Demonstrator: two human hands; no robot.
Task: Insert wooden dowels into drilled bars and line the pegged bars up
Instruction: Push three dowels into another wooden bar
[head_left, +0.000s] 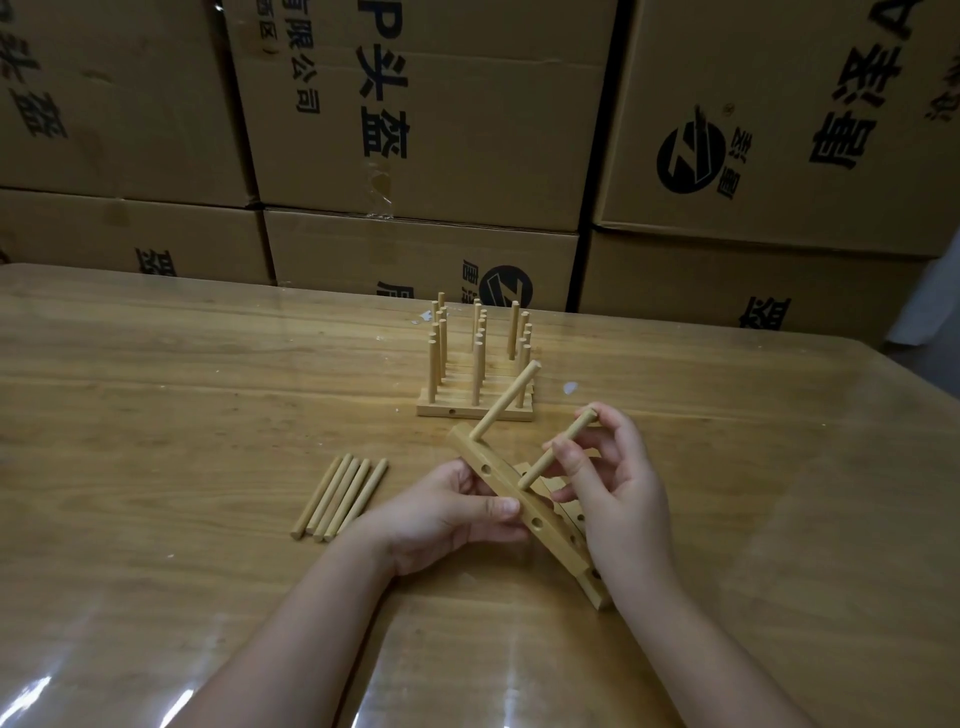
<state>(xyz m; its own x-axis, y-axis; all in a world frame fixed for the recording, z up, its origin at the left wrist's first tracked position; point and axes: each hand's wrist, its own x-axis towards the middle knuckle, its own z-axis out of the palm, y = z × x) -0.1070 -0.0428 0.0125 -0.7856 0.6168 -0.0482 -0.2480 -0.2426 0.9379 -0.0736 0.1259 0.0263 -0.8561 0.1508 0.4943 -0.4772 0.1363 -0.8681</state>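
My left hand (447, 514) grips a drilled wooden bar (524, 512), tilted on the table with its near end down at the lower right. One dowel (505, 400) stands in the bar's far hole. My right hand (615, 483) pinches a second dowel (558, 449), whose lower end sits at the bar's middle hole. More drilled bars (563, 506) lie partly hidden behind the held bar. Several loose dowels (340, 496) lie side by side to the left. Several pegged bars (475, 408) stand lined up farther back.
The wooden table (182, 395) has a glossy clear cover. Stacked cardboard boxes (426, 130) form a wall right behind its far edge. A small white scrap (570, 387) lies right of the pegged bars.
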